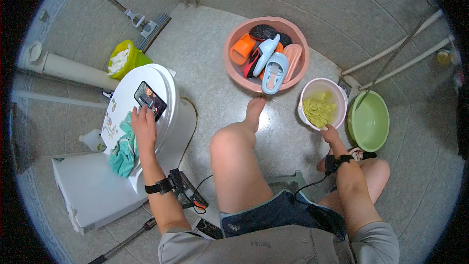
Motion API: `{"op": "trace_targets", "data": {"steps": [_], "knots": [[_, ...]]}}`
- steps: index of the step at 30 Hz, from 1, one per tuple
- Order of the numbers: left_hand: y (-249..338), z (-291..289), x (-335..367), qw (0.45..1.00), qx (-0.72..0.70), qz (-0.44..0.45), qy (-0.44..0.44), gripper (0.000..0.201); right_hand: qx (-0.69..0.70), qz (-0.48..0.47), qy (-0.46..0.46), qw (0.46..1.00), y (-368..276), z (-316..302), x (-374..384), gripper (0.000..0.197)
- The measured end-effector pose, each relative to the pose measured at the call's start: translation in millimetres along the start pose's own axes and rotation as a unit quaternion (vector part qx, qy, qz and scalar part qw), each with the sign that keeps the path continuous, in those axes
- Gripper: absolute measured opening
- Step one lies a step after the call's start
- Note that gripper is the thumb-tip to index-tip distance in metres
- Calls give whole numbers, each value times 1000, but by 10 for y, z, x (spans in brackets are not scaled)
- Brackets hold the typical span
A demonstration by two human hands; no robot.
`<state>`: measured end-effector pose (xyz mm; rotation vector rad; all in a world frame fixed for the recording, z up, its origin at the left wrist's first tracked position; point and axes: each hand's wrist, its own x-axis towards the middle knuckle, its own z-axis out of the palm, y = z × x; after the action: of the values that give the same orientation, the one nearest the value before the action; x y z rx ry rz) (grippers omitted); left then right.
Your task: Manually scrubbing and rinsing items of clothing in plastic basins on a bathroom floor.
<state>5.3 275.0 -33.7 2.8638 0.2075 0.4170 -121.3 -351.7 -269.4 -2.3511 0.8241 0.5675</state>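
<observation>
Left hand [143,126] rests flat, fingers spread, touching the smartphone [150,100] on the toilet lid [166,80]. Right hand [330,133] pinches the near rim of the white bucket [312,88], directly ahead of it.

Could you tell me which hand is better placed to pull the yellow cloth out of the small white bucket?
The right hand, probably: it already grips the rim of the white bucket beside the yellow cloth. The left hand rests far across, on the toilet lid by the phone.
</observation>
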Motion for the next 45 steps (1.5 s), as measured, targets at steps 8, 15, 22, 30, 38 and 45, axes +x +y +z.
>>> {"op": "trace_targets", "data": {"steps": [8, 15, 22, 30, 38, 45], "knots": [[-211, 255, 221, 992, 120, -38, -26, 41, -18, 2, 30, 999, 48, -26, -92, 60], [-422, 343, 463, 990, 125, -71, -2, 47, 23, -3, 41, 999, 288, 2, -30, 61], [-145, 141, 117, 991, 126, -16, -46, 47, 89, 36, 1, 995, 221, -56, -115, 61], [-80, 293, -156, 996, 87, -6, -5, 46, 38, -30, 73, 996, 717, 219, 346, 62], [8, -4, -303, 994, 90, -48, 26, 45, 120, -10, 5, 993, 519, 411, 349, 63], [-98, -35, -199, 995, 54, -37, 71, 44, 113, -12, 12, 993, 658, 339, 431, 60]]}}
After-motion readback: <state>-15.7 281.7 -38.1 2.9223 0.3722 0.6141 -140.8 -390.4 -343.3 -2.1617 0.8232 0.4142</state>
